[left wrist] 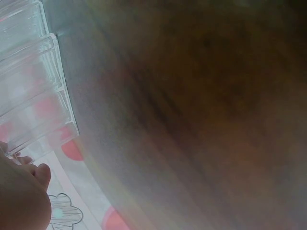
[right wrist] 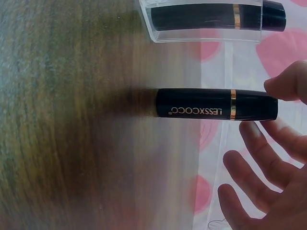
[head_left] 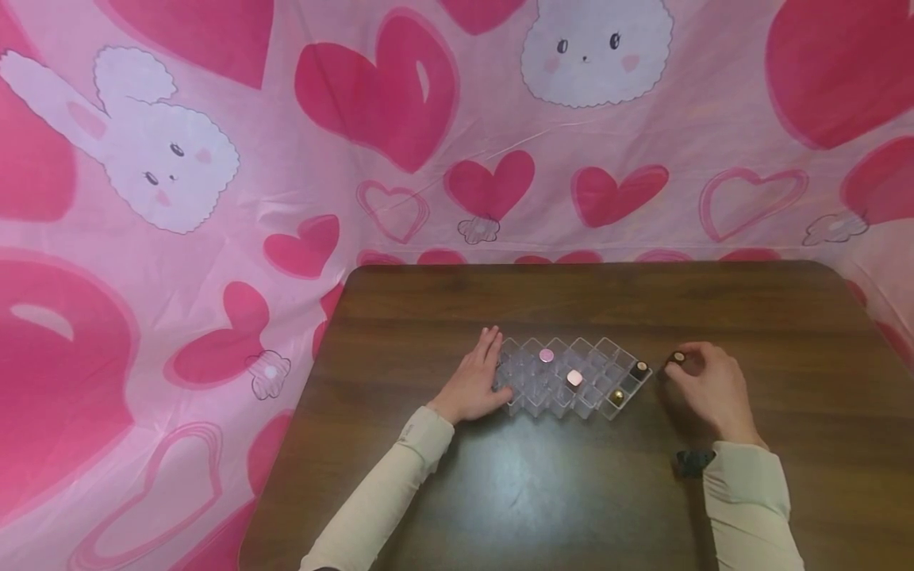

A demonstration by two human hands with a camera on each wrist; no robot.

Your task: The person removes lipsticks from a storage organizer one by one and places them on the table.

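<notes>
You look to be placing or lifting out a black tube (right wrist: pixel 194 104) beside the clear holder (head_left: pixel 560 396); one still picture won't settle which. By my judgement, the next move calls for a straight, upright tube and a steadied holder, since a tilt could catch a cell's rim. The tube stands upright just off the holder's right end, apart from it and near a second tube (head_left: pixel 641 369) seated in the end cell. Your right hand (head_left: pixel 716 390) pinches its top between thumb and forefinger, the other fingers spread clear. Whether its base touches the tabletop (head_left: pixel 528 492) I can't tell, as the right wrist view blurs there. Your left hand (head_left: pixel 471 382) grips nothing: its fingers lie extended at the holder's left end, thumb by the near corner, well apart from the tube.
</notes>
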